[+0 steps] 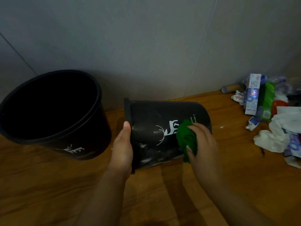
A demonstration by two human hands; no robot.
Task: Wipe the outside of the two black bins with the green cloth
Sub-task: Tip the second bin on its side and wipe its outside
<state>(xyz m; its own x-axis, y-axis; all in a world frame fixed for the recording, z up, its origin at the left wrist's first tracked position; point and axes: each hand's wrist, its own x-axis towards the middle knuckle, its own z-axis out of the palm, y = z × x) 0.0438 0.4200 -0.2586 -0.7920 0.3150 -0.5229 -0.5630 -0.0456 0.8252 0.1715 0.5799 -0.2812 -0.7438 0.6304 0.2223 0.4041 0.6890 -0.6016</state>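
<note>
A black bin point(159, 115) with a white deer print lies on its side on the wooden floor, mouth to the left. My left hand point(122, 149) grips its rim, thumb over the outer wall. My right hand point(203, 141) holds a bunched green cloth point(187, 137) pressed against the bin's side, just right of the deer print. Pale streaks show on the bin's lower wall. A second black bin point(53, 111) with the same print stands upright at the left, its mouth open toward me.
A pile of rubbish point(273, 118) lies on the floor at the right: white tissues, toothpaste boxes, a green packet, a cardboard tube. A grey panelled wall point(146, 46) runs close behind both bins. Wooden floor point(48, 193) stretches toward me.
</note>
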